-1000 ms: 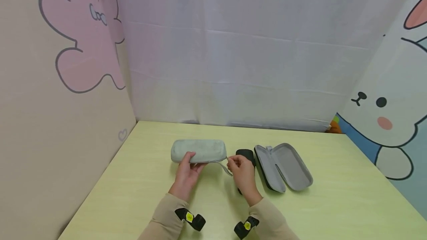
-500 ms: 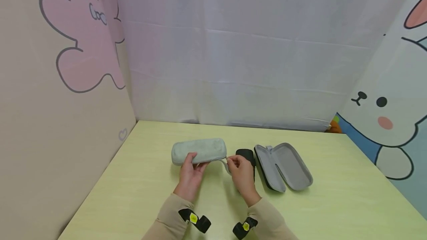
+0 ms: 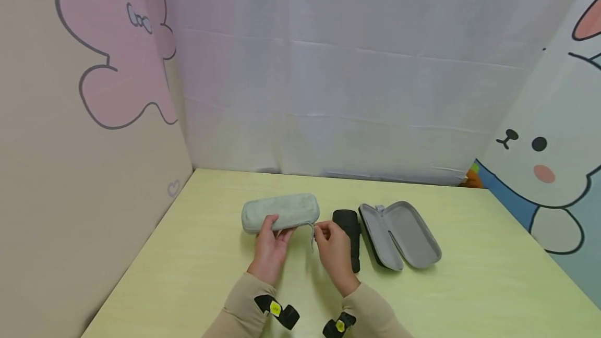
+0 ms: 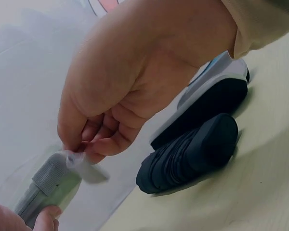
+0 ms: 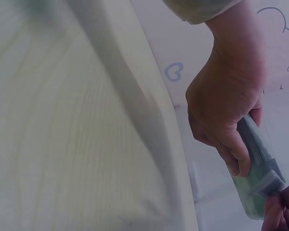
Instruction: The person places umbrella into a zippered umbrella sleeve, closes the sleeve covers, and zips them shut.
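A soft pale green zip case is raised above the table in the head view. My left hand grips it from the near side, thumb over the top and fingers beneath. At its right end my right hand pinches with thumb and forefinger, apparently on the zipper pull, which the fingertips hide. A grey zipper runs along the side of the case in the left wrist view. From the same end hangs a short grey strap loop, close to the right fingertips.
Just right of my right hand lies a black folded umbrella. Beside it an unfolded hard case with grey lining lies on the pale yellow table. Sheets printed with cartoons hang at both sides, and a white cloth stands behind.
My right hand has shifted left along the near right corner of the case, exposing more of the umbrella. The case has tilted, right end up, and the strap now hangs straighter down.
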Demonstrator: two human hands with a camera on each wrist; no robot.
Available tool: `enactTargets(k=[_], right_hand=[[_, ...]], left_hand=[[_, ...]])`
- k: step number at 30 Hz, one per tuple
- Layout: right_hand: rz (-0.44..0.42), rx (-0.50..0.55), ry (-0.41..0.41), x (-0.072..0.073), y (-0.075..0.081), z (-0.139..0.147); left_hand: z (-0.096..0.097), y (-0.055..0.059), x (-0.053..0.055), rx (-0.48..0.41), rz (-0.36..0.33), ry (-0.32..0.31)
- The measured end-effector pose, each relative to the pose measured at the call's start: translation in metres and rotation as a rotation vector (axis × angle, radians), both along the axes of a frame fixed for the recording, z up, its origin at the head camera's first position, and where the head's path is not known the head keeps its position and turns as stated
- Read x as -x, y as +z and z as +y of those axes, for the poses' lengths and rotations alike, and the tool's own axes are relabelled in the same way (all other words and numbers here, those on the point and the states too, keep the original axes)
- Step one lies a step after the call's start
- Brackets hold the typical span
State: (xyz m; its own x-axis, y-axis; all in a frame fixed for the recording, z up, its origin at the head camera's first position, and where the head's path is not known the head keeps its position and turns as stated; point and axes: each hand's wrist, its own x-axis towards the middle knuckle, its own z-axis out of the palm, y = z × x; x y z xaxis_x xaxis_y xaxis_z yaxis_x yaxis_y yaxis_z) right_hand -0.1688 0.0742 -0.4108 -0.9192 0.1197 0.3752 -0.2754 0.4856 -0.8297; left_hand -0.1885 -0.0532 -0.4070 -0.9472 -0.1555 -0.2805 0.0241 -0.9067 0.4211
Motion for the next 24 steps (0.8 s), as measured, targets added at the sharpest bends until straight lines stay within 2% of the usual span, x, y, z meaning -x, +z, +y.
enactTargets(k=[6,9,12,14,20,24], right_hand=[[0.03,-0.044,0.058,-0.001,-0.003,0.002],[-0.006,-0.059,0.149,-0.001,-0.002,0.008],[-0.06,-0.042,0.251,-0.001,0.0,0.016],[-0.094,-0.01,0.283,0.0,0.001,0.021],[-0.127,0.025,0.243,0.002,-0.001,0.029],[-0.124,0.023,0.247,0.002,-0.005,0.031]], left_hand=[[-0.002,-0.003,0.002,0.08,-0.035,0.003],[-0.008,-0.004,0.003,0.173,-0.069,-0.029],[-0.019,-0.004,0.006,0.328,-0.104,-0.096],[-0.028,-0.005,0.01,0.458,-0.133,-0.143],[-0.05,-0.011,0.025,0.875,-0.236,-0.297],[-0.056,-0.017,0.032,1.094,-0.236,-0.41]])
